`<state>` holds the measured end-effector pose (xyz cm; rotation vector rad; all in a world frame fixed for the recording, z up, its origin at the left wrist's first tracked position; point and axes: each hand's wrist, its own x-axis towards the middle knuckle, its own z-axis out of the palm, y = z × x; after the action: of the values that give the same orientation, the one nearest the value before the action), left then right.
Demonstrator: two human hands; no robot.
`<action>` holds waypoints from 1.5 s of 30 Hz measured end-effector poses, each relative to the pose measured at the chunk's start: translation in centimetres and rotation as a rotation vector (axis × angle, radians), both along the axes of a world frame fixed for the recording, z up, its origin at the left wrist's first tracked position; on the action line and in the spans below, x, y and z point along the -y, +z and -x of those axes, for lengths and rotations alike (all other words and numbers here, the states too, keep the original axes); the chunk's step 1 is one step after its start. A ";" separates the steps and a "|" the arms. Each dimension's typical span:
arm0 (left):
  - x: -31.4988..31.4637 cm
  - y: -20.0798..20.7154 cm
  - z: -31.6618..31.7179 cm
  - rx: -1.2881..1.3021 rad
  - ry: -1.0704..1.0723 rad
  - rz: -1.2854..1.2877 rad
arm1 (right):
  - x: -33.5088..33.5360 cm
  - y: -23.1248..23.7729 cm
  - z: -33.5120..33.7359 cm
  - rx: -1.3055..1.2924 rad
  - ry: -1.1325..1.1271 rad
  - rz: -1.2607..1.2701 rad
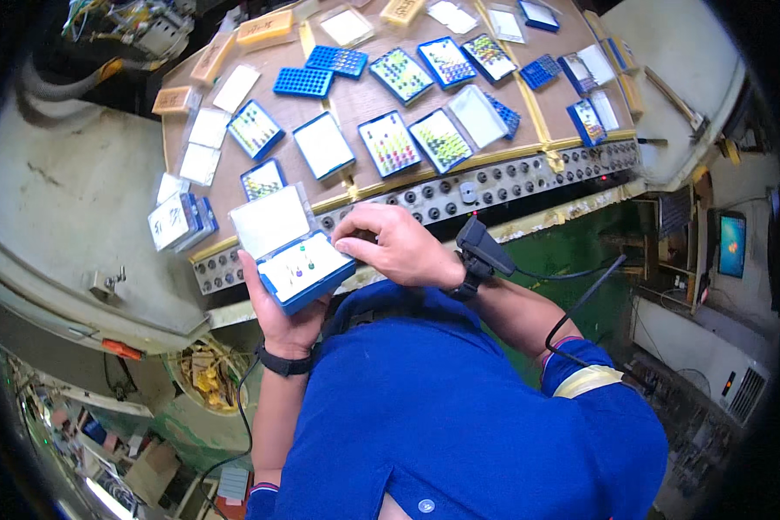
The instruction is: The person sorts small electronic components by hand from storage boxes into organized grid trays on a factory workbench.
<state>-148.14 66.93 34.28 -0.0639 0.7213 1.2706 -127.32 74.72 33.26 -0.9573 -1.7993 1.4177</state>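
My left hand (279,319) cradles a small blue case (308,270) from below. Its clear lid (271,220) stands open, and a few small coloured pieces sit on its white insert. My right hand (399,245) rests its pinched fingertips on the case's right edge, near the insert. Whether a piece sits between those fingers is hidden. Both wrists wear black bands, and a black device (482,247) is strapped at the right wrist.
A brown board (355,95) ahead carries several blue cases, some open with rows of coloured pieces (390,143), some with white inserts (323,145). A metal strip with round holes (494,184) runs along its near edge. A lit screen (731,244) is at right.
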 end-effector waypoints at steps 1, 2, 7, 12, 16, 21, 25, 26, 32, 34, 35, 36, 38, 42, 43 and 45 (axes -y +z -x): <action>-0.4 -0.2 -0.3 -0.041 -0.004 -0.008 | 0.2 -0.4 -0.6 0.000 -0.026 -0.022; -0.7 -0.9 -0.3 -0.073 -0.027 -0.005 | 0.3 -0.6 -1.2 0.004 -0.037 -0.026; -1.6 -1.6 -1.0 -0.098 0.018 0.022 | 0.2 -2.6 -4.4 0.293 0.084 0.055; -2.4 -2.1 -1.1 -0.115 0.033 0.013 | -0.8 -3.4 -6.5 0.260 -0.054 0.156; -2.9 -2.4 -1.3 -0.137 0.028 0.028 | -2.9 -3.4 -7.0 0.262 -0.046 0.166; -2.9 -2.2 -1.0 -0.192 0.000 0.036 | -4.5 -3.4 -6.2 0.243 -0.083 -0.006; -2.5 -2.1 -0.9 -0.171 -0.012 0.032 | -4.1 -3.6 -5.8 0.224 -0.052 0.000; -2.6 -2.0 -1.3 -0.160 0.007 0.032 | -3.9 -3.9 -5.7 0.236 -0.028 -0.012; -1.8 -1.2 -1.7 -0.151 0.003 0.016 | -4.0 -4.0 -5.9 0.287 0.057 0.025; -1.3 -1.0 -1.4 -0.158 0.013 0.006 | -5.2 -4.2 -6.2 0.264 -0.013 -0.032; -1.1 -0.9 -1.3 -0.171 0.008 -0.012 | -5.9 -4.0 -6.6 0.261 -0.052 -0.030; -0.9 -0.8 -1.3 -0.185 0.005 -0.032 | -7.0 -4.2 -6.9 0.276 -0.102 -0.055; -0.2 -0.6 -1.2 -0.188 0.026 -0.052 | -9.5 -4.8 -7.8 0.253 -0.195 -0.036; 1.3 0.0 -0.7 -0.198 0.114 -0.080 | -15.9 -5.2 -8.6 0.244 -0.424 -0.098; 1.6 0.1 -0.6 -0.200 0.154 -0.089 | -17.8 -5.4 -8.7 0.232 -0.476 -0.095; 1.8 0.6 -0.2 -0.171 0.184 -0.117 | -21.1 -6.7 -9.1 0.377 -0.571 -0.347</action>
<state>-147.94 65.08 34.89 0.0760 0.8000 1.5052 -118.22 95.81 26.51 -1.4611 -1.7447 0.5800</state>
